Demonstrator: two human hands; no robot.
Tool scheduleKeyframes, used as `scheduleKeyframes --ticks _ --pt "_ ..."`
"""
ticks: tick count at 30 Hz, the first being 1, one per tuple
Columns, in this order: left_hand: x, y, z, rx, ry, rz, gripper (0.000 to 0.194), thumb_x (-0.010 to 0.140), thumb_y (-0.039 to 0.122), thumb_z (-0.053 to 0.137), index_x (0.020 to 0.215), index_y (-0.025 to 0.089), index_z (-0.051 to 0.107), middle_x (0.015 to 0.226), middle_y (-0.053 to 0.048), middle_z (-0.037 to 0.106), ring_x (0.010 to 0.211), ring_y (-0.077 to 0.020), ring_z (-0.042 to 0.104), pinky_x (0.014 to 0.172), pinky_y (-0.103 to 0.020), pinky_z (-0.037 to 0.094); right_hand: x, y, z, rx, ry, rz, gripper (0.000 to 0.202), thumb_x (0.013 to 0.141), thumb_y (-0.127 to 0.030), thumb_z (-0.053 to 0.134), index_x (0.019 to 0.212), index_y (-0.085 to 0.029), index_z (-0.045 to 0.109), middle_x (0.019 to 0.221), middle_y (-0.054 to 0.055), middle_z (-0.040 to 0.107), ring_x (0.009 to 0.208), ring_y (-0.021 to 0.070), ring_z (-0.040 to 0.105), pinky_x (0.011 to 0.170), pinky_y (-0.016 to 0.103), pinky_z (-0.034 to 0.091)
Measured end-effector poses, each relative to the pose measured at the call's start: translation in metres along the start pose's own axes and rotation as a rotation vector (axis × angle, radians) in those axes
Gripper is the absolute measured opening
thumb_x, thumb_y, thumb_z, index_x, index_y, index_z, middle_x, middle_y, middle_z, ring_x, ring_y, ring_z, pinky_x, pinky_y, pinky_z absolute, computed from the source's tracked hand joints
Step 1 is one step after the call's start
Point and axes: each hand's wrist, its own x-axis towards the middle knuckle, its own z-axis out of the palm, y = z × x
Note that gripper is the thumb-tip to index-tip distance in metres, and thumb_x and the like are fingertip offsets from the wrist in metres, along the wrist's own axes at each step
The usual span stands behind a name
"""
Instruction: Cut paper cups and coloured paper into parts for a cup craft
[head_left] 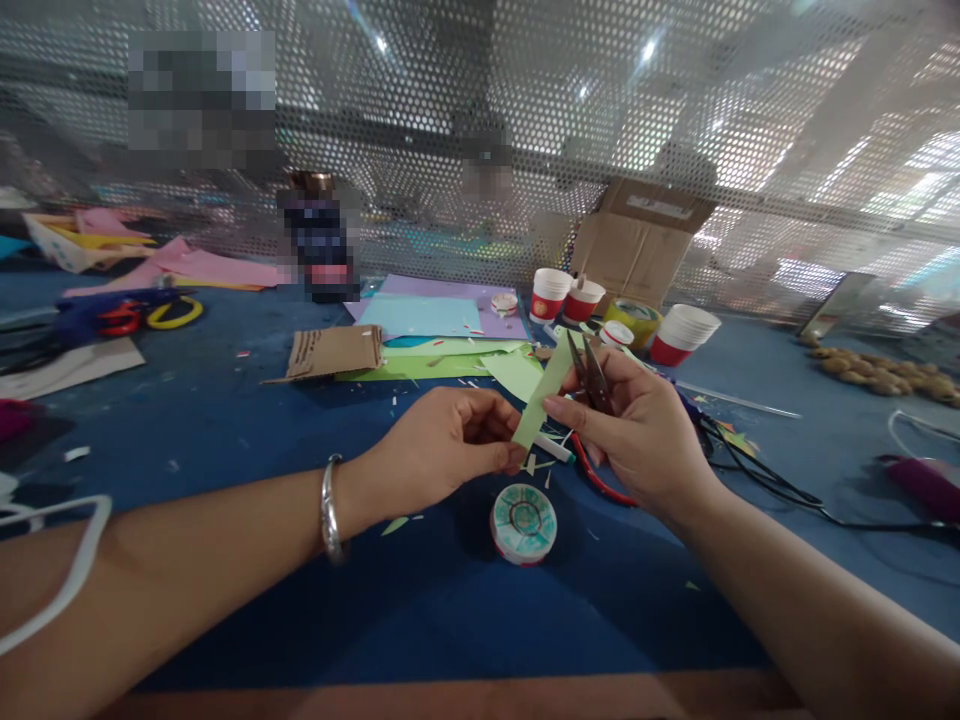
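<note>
My left hand (442, 445) pinches the lower end of a light green paper strip (545, 392) between thumb and fingertips. The strip slants up toward my right hand (637, 430), whose thumb rests against its edge. That hand also holds scissors (595, 378), their dark blades pointing up and slightly apart beside the paper. A red handle loop shows below the palm; the rest is covered by my fingers. Below the strip, on the blue tabletop (420, 620), lies a round paper cup base (523, 524) coloured with green segments. Small paper scraps are scattered around it.
Behind my hands lie coloured sheets (427, 314) and a corrugated cardboard piece (335, 351). Red-and-white paper cups (551, 295), a yellow tape roll (634, 322) and a cardboard box (630, 250) stand farther back. Black cables (765, 480) run rightward. A perforated metal screen (420, 90) closes the back.
</note>
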Motion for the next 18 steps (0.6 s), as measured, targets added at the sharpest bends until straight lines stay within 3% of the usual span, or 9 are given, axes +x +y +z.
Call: scheduleKeyframes --ticks 5,9,14,18 --pt "0.0 0.0 -0.002 0.048 -0.003 0.025 0.017 0.077 0.021 0.077 0.087 0.015 0.065 0.083 0.0 0.069 0.078 -0.0116 0.063 0.076 -0.025 0.05 0.0 0.0 -0.001 -0.004 -0.017 0.009 0.027 0.073 -0.026 0.084 0.084 -0.02 0.06 0.078 -0.005 0.058 0.041 0.0016 0.041 0.03 0.016 0.032" --pt "0.0 0.003 0.001 0.097 0.071 0.051 0.015 0.083 0.026 0.073 0.092 0.016 0.066 0.08 0.001 0.068 0.066 -0.0075 0.057 0.063 -0.019 0.046 0.001 0.0 0.001 -0.002 -0.023 0.007 0.027 0.074 -0.026 0.084 0.084 -0.019 0.06 0.079 -0.005 0.058 0.043 0.0015 0.041 0.032 0.016 0.032" --pt "0.002 0.006 0.008 -0.032 0.137 0.051 0.02 0.083 0.034 0.074 0.088 0.016 0.066 0.072 0.004 0.064 0.045 -0.0018 0.038 0.046 -0.016 0.034 0.0 0.0 0.005 -0.007 -0.037 0.04 0.029 0.074 -0.033 0.084 0.083 -0.02 0.059 0.081 -0.004 0.057 0.046 0.0034 0.043 0.031 0.018 0.03" --pt "0.002 0.004 0.008 -0.099 0.176 0.079 0.02 0.084 0.033 0.072 0.079 0.016 0.062 0.068 0.003 0.064 0.043 -0.0017 0.04 0.043 -0.016 0.032 -0.001 0.0 0.006 -0.022 -0.035 0.056 0.033 0.073 -0.039 0.084 0.084 -0.021 0.059 0.081 -0.003 0.057 0.044 0.0037 0.042 0.03 0.019 0.028"
